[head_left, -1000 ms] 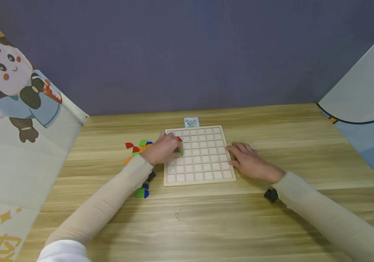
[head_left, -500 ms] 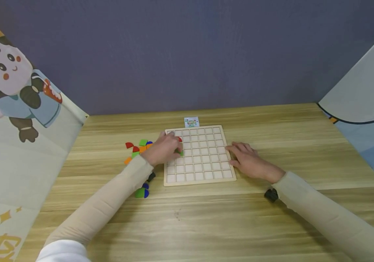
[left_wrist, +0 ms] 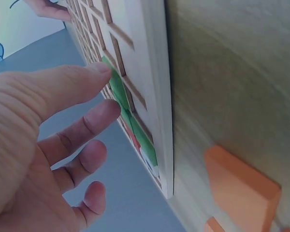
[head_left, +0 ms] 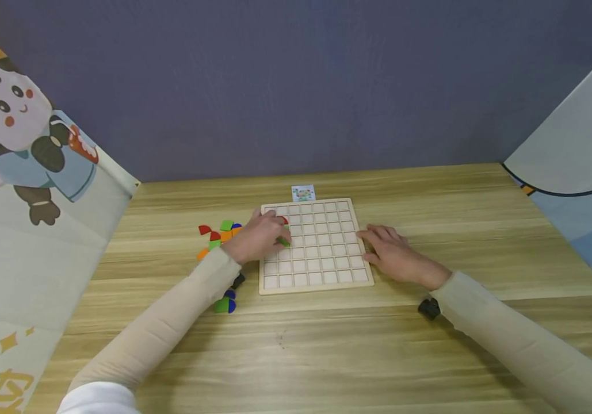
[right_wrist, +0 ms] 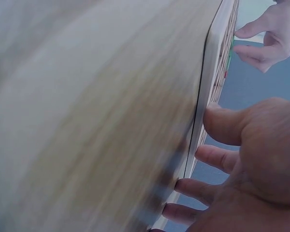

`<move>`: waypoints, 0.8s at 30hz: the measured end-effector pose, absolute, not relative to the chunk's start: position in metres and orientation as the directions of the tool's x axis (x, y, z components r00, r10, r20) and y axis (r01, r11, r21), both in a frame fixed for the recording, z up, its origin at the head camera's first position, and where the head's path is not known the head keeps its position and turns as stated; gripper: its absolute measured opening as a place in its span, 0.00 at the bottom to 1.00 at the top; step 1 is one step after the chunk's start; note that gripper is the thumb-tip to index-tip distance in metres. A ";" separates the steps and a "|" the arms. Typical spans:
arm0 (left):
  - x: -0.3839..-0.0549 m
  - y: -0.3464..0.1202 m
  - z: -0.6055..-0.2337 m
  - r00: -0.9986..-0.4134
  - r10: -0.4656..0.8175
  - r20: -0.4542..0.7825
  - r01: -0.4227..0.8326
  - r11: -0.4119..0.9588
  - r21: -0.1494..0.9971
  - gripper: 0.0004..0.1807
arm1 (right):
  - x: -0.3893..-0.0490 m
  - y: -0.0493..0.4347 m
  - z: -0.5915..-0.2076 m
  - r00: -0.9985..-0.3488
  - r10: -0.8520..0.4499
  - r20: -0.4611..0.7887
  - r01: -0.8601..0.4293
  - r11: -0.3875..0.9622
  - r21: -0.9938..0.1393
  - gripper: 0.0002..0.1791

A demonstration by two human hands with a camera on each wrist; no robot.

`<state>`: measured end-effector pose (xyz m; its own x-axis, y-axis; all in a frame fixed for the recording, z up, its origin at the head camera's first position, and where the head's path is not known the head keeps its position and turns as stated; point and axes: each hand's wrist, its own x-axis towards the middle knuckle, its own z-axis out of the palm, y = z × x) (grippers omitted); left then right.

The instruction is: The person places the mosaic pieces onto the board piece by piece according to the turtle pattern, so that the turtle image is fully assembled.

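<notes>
1. Hanging over the left edge of the wooden board (head_left: 316,290), the left hand (head_left: 258,237) has its thumb and first finger apart, with a green piece (left_wrist: 117,86) at their tips. From here I can't quite tell if they pinch it.
2. That green piece is on the board, close to the board's left edge.
3. A second green piece (left_wrist: 146,147) is on the board too, nearer the far left corner. A red piece (head_left: 284,219) sits just past the left hand's fingers.
4. The right hand (head_left: 391,256) touches the board's right edge, its thumb and fingers spread.
5. A little picture card (head_left: 303,193) lies by the board's far edge.
6. On the table (head_left: 285,368), a bunch of colored pieces (head_left: 226,236) lies off the board's left edge: red, green, blue and orange.
7. Off the board's near left corner are a green tile (head_left: 221,305) and two blue tiles (head_left: 232,306).
</notes>
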<state>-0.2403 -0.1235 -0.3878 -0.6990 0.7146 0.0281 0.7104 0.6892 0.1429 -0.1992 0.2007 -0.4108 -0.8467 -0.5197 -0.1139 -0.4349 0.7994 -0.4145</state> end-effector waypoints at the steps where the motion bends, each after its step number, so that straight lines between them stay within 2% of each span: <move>1: -0.240 -0.125 -0.387 -0.701 0.712 0.032 0.708 0.690 0.149 0.07 | -0.199 0.201 -0.411 -0.846 -0.521 -0.113 -0.436 0.799 -0.414 0.29; 9: -0.233 -0.145 -0.381 -0.731 0.680 0.061 0.678 0.712 0.182 0.09 | -0.199 0.200 -0.412 -0.845 -0.524 -0.108 -0.442 0.797 -0.413 0.29; 15: -0.232 -0.164 -0.379 -0.773 0.632 0.043 0.629 0.758 0.171 0.11 | -0.199 0.200 -0.412 -0.846 -0.522 -0.113 -0.439 0.800 -0.408 0.29; 24: -0.228 -0.193 -0.378 -0.827 0.563 0.007 0.548 0.802 0.239 0.12 | -0.199 0.200 -0.411 -0.844 -0.527 -0.094 -0.449 0.793 -0.412 0.28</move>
